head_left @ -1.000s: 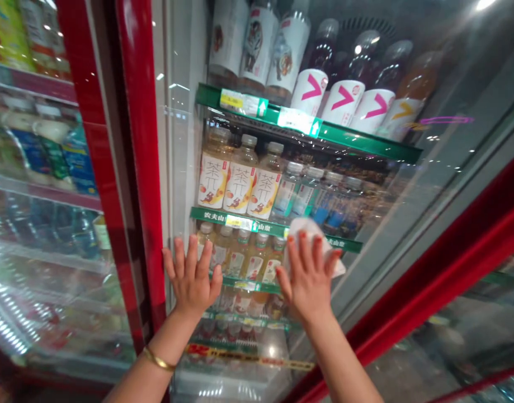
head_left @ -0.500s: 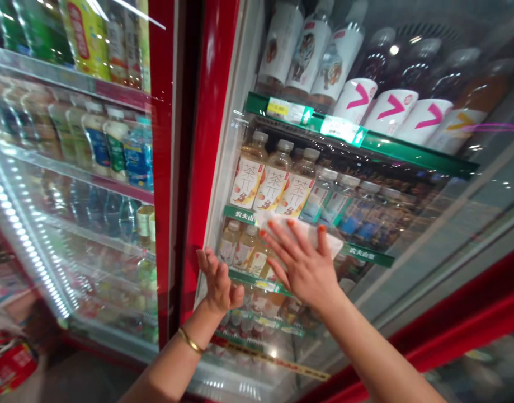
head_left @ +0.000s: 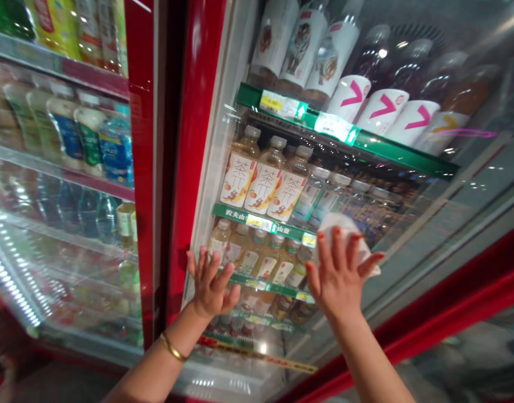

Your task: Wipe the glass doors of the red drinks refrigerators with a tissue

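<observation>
My right hand presses a crumpled white cloth flat against the glass door of a drinks cooler, with its fingers spread over the cloth. My left hand rests open on the same glass beside the red door frame, holding nothing. Behind the glass, bottles of tea stand above a green shelf strip, just up from my left hand.
Bottles with white labels and pink arrows fill the shelf above. A neighbouring glass door shows more bottled drinks left of the frame. A red frame runs along the lower right. A gold bangle circles my left wrist.
My right hand and the cloth have shifted rightward across the glass, and its fingers now point upward rather than slanting left. My left hand stays near the red frame, its fingers spread wider.
</observation>
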Motion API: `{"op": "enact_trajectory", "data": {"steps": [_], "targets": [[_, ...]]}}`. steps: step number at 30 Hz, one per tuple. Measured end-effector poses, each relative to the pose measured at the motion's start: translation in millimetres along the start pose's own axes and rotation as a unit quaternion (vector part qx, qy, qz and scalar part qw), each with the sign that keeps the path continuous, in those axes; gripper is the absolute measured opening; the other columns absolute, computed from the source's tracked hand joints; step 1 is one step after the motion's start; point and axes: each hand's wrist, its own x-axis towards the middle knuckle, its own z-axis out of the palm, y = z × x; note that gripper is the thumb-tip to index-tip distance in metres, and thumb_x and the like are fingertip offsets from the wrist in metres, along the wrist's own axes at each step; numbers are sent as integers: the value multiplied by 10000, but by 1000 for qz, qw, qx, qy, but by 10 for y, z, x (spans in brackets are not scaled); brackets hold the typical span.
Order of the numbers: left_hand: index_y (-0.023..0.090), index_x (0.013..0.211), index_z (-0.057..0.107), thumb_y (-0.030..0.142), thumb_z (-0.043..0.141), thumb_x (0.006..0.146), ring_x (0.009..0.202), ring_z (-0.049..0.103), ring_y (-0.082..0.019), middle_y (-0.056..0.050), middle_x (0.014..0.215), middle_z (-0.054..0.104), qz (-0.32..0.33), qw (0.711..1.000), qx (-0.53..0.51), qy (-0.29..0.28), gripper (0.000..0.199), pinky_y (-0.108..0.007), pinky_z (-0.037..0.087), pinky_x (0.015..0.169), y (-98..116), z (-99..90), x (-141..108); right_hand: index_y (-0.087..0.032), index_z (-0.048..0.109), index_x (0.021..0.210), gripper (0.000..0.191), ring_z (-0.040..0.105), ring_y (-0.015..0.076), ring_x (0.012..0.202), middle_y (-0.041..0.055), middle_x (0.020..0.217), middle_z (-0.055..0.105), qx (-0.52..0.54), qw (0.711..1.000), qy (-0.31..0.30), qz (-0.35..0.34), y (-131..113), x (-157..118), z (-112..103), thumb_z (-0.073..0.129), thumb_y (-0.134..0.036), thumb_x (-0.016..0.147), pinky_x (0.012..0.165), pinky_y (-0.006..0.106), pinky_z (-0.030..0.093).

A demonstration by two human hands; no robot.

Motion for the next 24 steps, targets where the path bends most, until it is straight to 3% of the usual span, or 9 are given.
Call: {"op": "enact_trajectory", "data": {"steps": [3,6,9,12,15,16,18,21,24], "targets": [[405,1757,271,297,647,940,1738,163,-350,10,1860,209,-25,999,24,-28,906,-667,119,1423,201,11,304,-276,104,1793,760,-21,413,1747,94,1873,187,-19,993,27,112,-80,135,45,414,-425,1116,1314,871,70],[410,1765,232,265,644,950,1734,181,-355,16,1862,183,-25,999,7,-34,925,-687,152,1413,442,108,565,-340,274,1768,724,-9,345,1756,-11,1850,278,-15,999,-1,32,-402,-235,175,477,-478,1087,1401,726,35],[450,1753,242,312,689,966,1741,149,-342,48,1850,193,1,998,22,-59,916,-712,95,1413,604,240,679,-398,277,1760,714,35,246,1755,-117,1851,204,-8,1000,-11,-16,-329,-843,175,494,-460,1082,1446,544,8],[448,1737,303,338,699,980,1748,114,-316,54,1833,241,6,996,44,-75,862,-705,43,1419,644,319,692,-277,68,1799,772,-52,309,1748,11,1878,-3,-26,987,20,155,176,-1022,56,410,-363,1112,1411,687,50],[400,1744,315,347,692,986,1753,64,-279,36,1845,211,18,997,44,-63,849,-639,-1,1438,626,319,692,-229,-40,1795,749,-55,424,1737,140,1876,-54,-25,940,74,331,420,-689,18,287,-382,1138,1309,863,131],[385,1746,317,345,697,984,1754,50,-266,31,1849,196,22,997,44,-63,853,-606,-17,1444,618,310,696,-208,-50,1792,761,-64,435,1735,166,1876,-41,-19,943,69,326,357,-575,37,282,-408,1138,1298,876,138],[376,1749,319,334,711,979,1752,39,-250,27,1854,181,27,996,43,-70,865,-555,-34,1451,602,288,704,-205,19,1799,813,-43,414,1744,155,1882,59,-10,974,20,226,67,-505,101,371,-472,1117,1329,829,166],[392,1751,310,322,723,974,1751,48,-270,29,1856,179,31,996,42,-77,883,-570,-23,1452,579,271,707,-353,259,1777,745,78,301,1756,-32,1872,211,-23,997,-22,71,-352,-862,160,437,-573,1088,1423,565,207],[370,1748,324,309,724,963,1750,59,-320,20,1860,175,42,995,45,-78,883,-635,2,1445,566,274,692,-229,175,1797,759,4,308,1755,72,1885,127,-50,992,-19,114,-210,-1294,94,412,-406,1097,1414,601,213]]}}
